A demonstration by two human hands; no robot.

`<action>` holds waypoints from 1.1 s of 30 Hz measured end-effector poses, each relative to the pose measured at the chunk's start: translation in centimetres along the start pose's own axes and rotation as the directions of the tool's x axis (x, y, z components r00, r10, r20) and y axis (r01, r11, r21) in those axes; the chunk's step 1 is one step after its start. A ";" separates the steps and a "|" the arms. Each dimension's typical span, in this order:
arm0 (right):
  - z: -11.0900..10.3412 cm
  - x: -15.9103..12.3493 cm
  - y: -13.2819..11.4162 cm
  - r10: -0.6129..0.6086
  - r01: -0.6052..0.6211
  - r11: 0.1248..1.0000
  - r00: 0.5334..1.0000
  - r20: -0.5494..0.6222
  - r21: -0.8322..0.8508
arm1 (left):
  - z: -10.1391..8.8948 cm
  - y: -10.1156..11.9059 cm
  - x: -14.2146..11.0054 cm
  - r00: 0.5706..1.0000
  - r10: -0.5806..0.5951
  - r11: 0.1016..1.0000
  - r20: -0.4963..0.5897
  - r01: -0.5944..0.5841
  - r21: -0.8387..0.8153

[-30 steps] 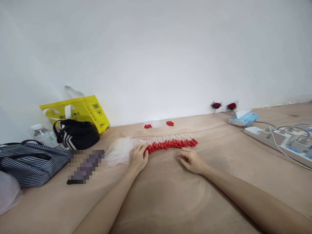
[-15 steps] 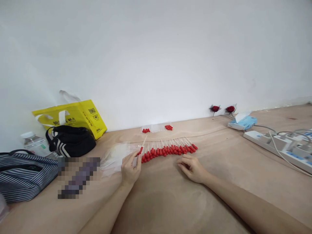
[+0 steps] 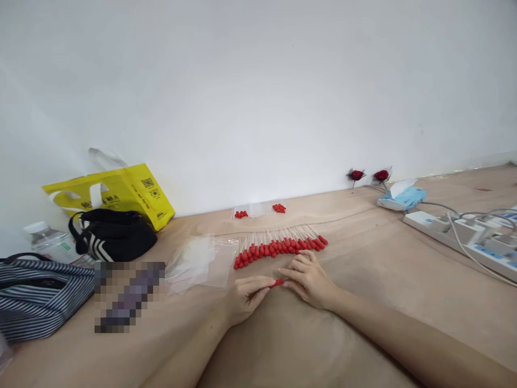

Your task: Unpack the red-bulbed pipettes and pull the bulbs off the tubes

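Close in front of the row, my left hand (image 3: 248, 296) pinches a red-tipped stick (image 3: 277, 283) between thumb and fingers. Only its red part shows; the pale shaft is hidden. At the other end of that red part, the thumb and index finger of my right hand (image 3: 309, 280) close on it, and the other fingers are loosely bent. Just beyond both hands lies a row of red-tipped sticks (image 3: 278, 247), side by side, red ends toward me and thin pale shafts pointing at the wall. Left of the row are clear plastic bags (image 3: 202, 261), spread flat in a pile.
Small bags with red pieces (image 3: 278, 208) lie by the wall. A yellow bag (image 3: 117, 194), a black pouch (image 3: 117, 231), a bottle (image 3: 50, 240) and a striped bag (image 3: 44, 296) stand left. Right are two dark red flowers (image 3: 381, 175), tissues (image 3: 402, 197) and a power strip (image 3: 452, 229).
My left hand has come away from the row's left end, toward me and rightward, with the red-tipped stick. My right hand has shifted slightly left, its fingers now meeting the red part.
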State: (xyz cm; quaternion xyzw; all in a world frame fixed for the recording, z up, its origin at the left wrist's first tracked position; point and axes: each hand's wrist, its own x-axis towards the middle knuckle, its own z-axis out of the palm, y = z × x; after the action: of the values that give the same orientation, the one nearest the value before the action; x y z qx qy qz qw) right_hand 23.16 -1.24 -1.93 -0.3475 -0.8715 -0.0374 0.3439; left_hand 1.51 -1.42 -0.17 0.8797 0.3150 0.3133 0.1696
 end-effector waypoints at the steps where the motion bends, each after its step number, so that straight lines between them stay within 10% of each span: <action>1: 0.1 0.1 0.0 -0.006 0.006 1.000 1.000 0.008 -0.003 | -0.1 0.1 0.0 1.000 -0.006 1.000 0.009 0.006 0.003; 33: 0.3 -0.1 -0.3 -0.112 0.111 0.994 0.990 -0.082 -0.010 | 1.4 0.9 0.8 0.972 -0.235 0.953 0.023 0.235 -0.189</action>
State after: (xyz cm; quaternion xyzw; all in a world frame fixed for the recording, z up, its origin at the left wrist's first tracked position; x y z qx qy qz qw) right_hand 22.86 -1.50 -2.15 -0.2974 -0.8745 -0.0732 0.3761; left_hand 3.34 -1.70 -0.46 0.8158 0.3858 0.3194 0.2890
